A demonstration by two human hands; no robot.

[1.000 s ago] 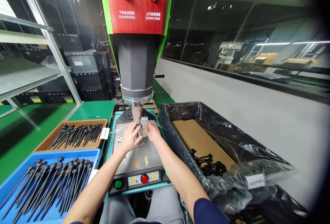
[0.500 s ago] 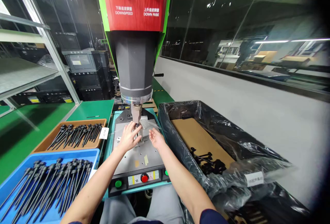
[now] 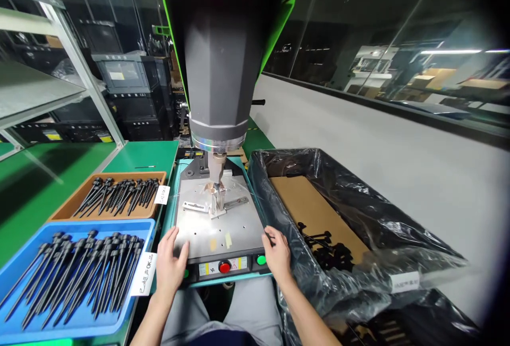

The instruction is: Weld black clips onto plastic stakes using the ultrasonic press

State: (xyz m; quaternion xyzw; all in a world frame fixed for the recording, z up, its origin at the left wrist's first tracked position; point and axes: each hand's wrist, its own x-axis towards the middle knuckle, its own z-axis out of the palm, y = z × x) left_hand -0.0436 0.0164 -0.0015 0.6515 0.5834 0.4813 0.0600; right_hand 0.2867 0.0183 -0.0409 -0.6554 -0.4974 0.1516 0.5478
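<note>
My left hand point(image 3: 171, 263) is open at the front left corner of the press's metal base plate point(image 3: 235, 229), thumb and fingers apart, partly covering the left green button point(image 3: 186, 273). At the front right corner is my right hand point(image 3: 278, 254), open with fingers loosely bent, beside the right green button point(image 3: 261, 260). I cannot tell whether either hand presses its button. Between them on the front panel sits a red button point(image 3: 224, 267). Behind, the press's horn point(image 3: 217, 168) reaches down to a small metal fixture point(image 3: 217, 205); what lies between them is hard to make out.
On the left, a blue tray point(image 3: 99, 331) and an orange-brown tray point(image 3: 59, 221) hold many black rod-like parts with thicker heads. At right, a bin lined with black plastic point(image 3: 382, 234) contains cardboard point(image 3: 314, 208) and black parts. A metal rack point(image 3: 79, 64) stands far left.
Both hands have left the fixture under the horn and come back toward me, apart, to the front corners of the base. The view has tilted lower.
</note>
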